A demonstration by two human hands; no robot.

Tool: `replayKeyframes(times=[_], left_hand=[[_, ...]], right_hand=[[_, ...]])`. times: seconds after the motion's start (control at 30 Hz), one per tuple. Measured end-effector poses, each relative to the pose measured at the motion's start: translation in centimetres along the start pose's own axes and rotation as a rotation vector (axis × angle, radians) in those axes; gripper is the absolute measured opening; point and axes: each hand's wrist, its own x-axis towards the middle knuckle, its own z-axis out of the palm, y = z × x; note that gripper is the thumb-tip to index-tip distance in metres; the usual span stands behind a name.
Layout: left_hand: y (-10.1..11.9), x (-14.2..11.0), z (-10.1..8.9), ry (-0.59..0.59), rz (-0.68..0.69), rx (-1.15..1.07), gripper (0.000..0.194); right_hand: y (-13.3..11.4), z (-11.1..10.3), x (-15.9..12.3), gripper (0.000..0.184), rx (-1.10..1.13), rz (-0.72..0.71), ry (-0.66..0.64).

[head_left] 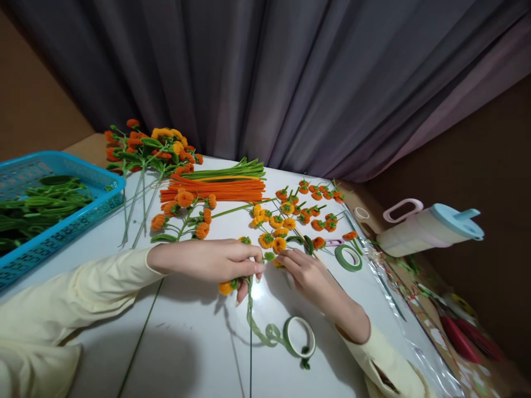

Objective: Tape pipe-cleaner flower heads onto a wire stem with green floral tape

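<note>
My left hand [211,262] is closed around a thin flower stem [250,354] that runs down towards me. Yellow-orange fuzzy flowers stick out by its fingers, one of them [225,288] below the palm. Green floral tape [254,323] hangs from the grip and leads to its roll [299,337] on the table. My right hand [313,282] has its fingertips bent together at a small yellow flower [277,264], mostly hidden beneath them. A small green leaf tip [269,256] shows between the two hands.
Loose yellow and orange flower heads [305,214] lie beyond my hands, near orange pipe cleaners [215,189]. A finished orange spray [185,197] is at left. The blue basket [62,235] holds green leaves. To the right are another tape roll [348,258] and a tumbler [427,229].
</note>
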Motion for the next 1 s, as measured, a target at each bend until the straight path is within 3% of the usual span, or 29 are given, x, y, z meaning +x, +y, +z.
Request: replayKeyframes(times=[0.1, 0.2, 0.27, 0.5, 1.0], left_hand=[[-0.2, 0.1, 0.0, -0.006, 0.025, -0.003, 0.026], [-0.2, 0.2, 0.0, -0.014, 0.035, -0.011, 0.025], [-0.2, 0.3, 0.0, -0.016, 0.030, -0.022, 0.026], [-0.1, 0.1, 0.0, -0.013, 0.020, -0.008, 0.021], [-0.4, 0.2, 0.1, -0.007, 0.050, -0.042, 0.024]], right_hand=[[-1.7, -1.6, -0.8, 0.023, 0.115, 0.057, 0.346], [-4.1, -2.6, -1.5, 0.036, 0.139, 0.089, 0.650], [-5.5, -2.7, -1.6, 0.042, 0.072, 0.089, 0.746], [-6.5, -1.7, -0.2, 0.039, -0.004, 0.018, 0.739], [-6.9, -1.4, 0.9, 0.034, 0.073, 0.026, 0.743]])
